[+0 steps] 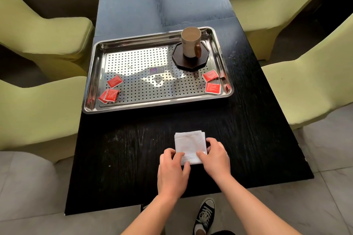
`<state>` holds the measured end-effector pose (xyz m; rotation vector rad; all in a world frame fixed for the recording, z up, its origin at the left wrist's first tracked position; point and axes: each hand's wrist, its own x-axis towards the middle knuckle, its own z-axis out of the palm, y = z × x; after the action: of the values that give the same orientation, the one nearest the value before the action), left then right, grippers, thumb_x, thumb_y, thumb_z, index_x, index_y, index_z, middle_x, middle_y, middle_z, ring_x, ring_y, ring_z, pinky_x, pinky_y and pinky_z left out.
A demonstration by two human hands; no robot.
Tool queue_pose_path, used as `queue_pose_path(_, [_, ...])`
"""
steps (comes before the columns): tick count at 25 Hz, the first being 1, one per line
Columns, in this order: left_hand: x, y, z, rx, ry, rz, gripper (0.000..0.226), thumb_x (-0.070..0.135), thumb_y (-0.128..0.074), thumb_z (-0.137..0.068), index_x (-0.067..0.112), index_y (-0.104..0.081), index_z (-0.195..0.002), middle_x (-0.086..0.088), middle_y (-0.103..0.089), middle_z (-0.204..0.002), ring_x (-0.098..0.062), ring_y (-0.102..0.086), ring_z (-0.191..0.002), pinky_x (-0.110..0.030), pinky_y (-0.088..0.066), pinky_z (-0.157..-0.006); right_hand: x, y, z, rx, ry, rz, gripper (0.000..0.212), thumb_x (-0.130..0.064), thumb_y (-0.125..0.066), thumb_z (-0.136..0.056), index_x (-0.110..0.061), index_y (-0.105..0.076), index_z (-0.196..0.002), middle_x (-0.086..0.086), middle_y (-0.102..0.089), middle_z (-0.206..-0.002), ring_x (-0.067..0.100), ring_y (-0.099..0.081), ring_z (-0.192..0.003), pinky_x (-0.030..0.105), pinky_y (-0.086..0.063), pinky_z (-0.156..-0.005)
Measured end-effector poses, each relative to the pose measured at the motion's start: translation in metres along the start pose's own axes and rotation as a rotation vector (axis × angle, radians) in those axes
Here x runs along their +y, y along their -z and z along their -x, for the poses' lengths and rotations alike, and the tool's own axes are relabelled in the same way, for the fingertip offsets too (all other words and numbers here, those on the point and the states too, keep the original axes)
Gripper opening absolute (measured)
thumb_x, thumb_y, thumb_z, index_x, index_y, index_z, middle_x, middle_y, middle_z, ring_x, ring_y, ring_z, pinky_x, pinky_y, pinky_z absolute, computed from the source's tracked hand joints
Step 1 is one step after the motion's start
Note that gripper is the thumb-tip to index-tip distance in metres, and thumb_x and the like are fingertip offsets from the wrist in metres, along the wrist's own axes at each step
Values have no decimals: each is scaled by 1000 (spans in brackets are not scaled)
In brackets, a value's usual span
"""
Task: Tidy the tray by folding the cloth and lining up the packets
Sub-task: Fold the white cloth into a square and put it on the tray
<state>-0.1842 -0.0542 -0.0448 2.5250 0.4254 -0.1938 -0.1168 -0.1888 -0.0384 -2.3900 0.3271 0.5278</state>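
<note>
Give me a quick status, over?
Left hand and right hand both pinching folded white cloth on black table. Red square packets scattered in perforated steel tray. Nothing blocking.

Under the left hand (pixel 172 172) and right hand (pixel 216 158), the cloth (pixel 190 144) near edge is hidden; print on packets (pixel 114 81) beyond them unreadable; forearms cut off below.

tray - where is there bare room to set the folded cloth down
The tray is bare across its middle and far-left, between the left packets and the mug on its coaster. The near corners are crowded: packets left, right packets.
</note>
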Motion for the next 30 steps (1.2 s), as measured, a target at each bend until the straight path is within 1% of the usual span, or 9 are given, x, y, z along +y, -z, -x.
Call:
queue_pose_path(4, [-5, -1, -16, -151, -163, -212, 60, 44, -39, -100, 27, -24, -155, -5, -5, -168, -26, -4, -154, -43, -23, -121, 1, -6, 6, 16, 6, 72, 40, -38, -64, -91, -22, -56, -127, 0, -57, -111, 23, -61, -96, 33, -45, -73])
queue_pose_path(6, [-6, -4, -27, -286, -167, -269, 66, 51, -30, -101, 28, -8, -158, -2, 12, -168, -25, 8, -154, -46, -10, -124, 2, -9, 8, 9, -5, 117, 33, -39, -61, -93, -21, -59, -120, 0, -58, -109, 23, -61, -96, 33, -45, -73])
queue_pose_path(11, [-1, -13, -33, -426, -105, -343, 75, 59, -25, -99, 23, 1, -159, -6, 26, -164, -31, 17, -152, -52, -3, -123, -1, -12, 8, 15, -11, 172, 27, -31, -61, -92, -15, -58, -113, 4, -57, -109, 26, -61, -94, 36, -49, -74])
queue_pose_path(15, [14, -10, -35, -345, 3, -59, 60, 42, -45, -97, 17, -32, -150, -5, 8, -168, -30, 0, -153, -47, -16, -123, -4, -11, 6, 29, -17, 159, 20, -26, -64, -90, -15, -54, -103, 2, -56, -104, 22, -54, -82, 32, -41, -66])
queue_pose_path(19, [26, 2, -37, -68, 245, 379, 58, 10, -59, -86, 15, -46, -142, -2, -28, -157, -22, -45, -131, -24, -38, -94, -2, -8, 2, 2, -31, 149, 25, -30, -67, -88, -17, -55, -106, 1, -54, -104, 21, -55, -82, 30, -39, -68])
queue_pose_path(22, [26, 7, -44, -56, 567, 649, 61, 12, -63, -87, 14, -44, -145, -7, -57, -132, -23, -61, -110, -37, -52, -93, 4, -3, -3, -28, -106, -17, 21, -29, -68, -85, -18, -60, -101, -1, -60, -100, 21, -61, -86, 34, -47, -72])
queue_pose_path(24, [22, 8, -48, -128, 702, 912, 36, 9, -60, -88, 7, -64, -124, -11, -72, -111, -27, -70, -98, -44, -59, -86, 5, 0, -4, -38, -182, -230, 11, -29, -64, -88, -21, -63, -94, -3, -66, -92, 21, -64, -83, 42, -56, -75])
queue_pose_path(26, [20, 13, -46, -188, 745, 1027, 18, 4, -56, -89, 3, -70, -100, -16, -75, -101, -33, -73, -93, -45, -62, -76, 2, 2, -3, -55, -236, -376, 8, -31, -59, -92, -24, -64, -92, -3, -68, -91, 19, -65, -80, 41, -58, -69])
queue_pose_path(30, [10, 24, -41, -197, 736, 1125, 18, 2, -53, -93, 5, -70, -98, -16, -76, -100, -36, -73, -94, -56, -60, -82, -5, 1, 2, -131, -252, -528, 10, -27, -60, -94, -21, -67, -98, 1, -71, -98, 16, -67, -85, 30, -51, -62])
